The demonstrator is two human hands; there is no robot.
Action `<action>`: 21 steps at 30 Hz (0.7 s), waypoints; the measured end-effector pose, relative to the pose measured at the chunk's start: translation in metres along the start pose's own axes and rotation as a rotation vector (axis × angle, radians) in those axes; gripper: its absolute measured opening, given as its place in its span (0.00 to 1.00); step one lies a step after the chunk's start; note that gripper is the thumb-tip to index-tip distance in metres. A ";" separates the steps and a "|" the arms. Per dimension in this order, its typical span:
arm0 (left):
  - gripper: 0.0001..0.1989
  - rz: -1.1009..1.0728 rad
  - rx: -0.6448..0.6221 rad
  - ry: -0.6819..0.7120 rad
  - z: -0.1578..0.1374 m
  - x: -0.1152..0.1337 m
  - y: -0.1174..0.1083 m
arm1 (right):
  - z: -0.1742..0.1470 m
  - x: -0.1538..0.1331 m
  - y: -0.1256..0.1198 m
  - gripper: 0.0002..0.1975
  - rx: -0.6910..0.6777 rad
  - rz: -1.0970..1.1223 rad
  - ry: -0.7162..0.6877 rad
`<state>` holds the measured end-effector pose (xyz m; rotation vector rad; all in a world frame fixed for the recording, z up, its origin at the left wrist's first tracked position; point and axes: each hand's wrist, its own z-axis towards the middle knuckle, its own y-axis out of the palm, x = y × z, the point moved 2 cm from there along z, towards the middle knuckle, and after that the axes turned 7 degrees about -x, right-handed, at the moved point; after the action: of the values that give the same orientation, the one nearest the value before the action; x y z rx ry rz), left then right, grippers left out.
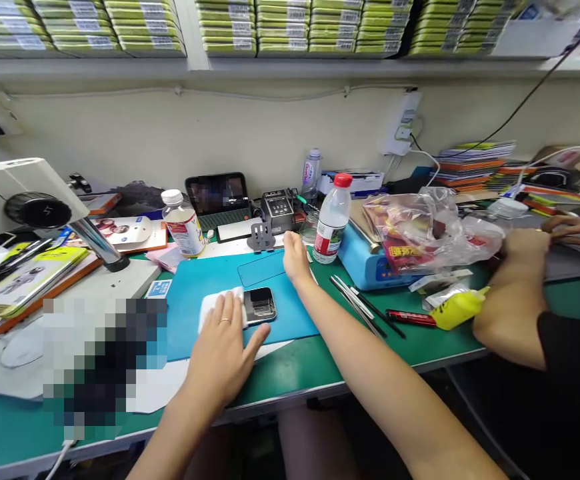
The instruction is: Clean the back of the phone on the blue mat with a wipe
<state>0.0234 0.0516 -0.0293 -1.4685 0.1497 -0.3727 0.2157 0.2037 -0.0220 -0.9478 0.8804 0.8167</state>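
My left hand lies flat with its thumb spread, its fingers resting on a folded white wipe. That wipe covers the left part of a phone, whose dark glossy front shows to the right of my fingers. The phone rests on a blue mat. Behind it on the mat lies a thin, clear, dark-edged screen glass. My right hand is over the mat's right side, by the screen glass, with its fingers curled in. Whatever they hold, if anything, is hidden.
A red-capped bottle stands beyond my right hand, next to a blue machine. Tweezers and thin tools lie right of my forearm, near a yellow bottle. A co-worker's arm is at right. A lamp-like stand is at left.
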 end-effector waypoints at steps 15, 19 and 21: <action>0.42 0.003 -0.179 -0.058 -0.005 -0.018 -0.024 | 0.000 0.002 0.000 0.33 -0.010 0.063 0.063; 0.46 0.003 -0.172 -0.122 0.011 0.003 -0.023 | 0.002 0.000 0.000 0.35 -0.031 0.060 0.060; 0.48 -0.008 -0.142 -0.070 0.021 0.031 -0.020 | 0.001 -0.003 0.000 0.38 -0.034 0.049 0.049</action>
<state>0.0557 0.0603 -0.0033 -1.6207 0.1156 -0.3218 0.2150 0.2043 -0.0185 -0.9831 0.9372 0.8555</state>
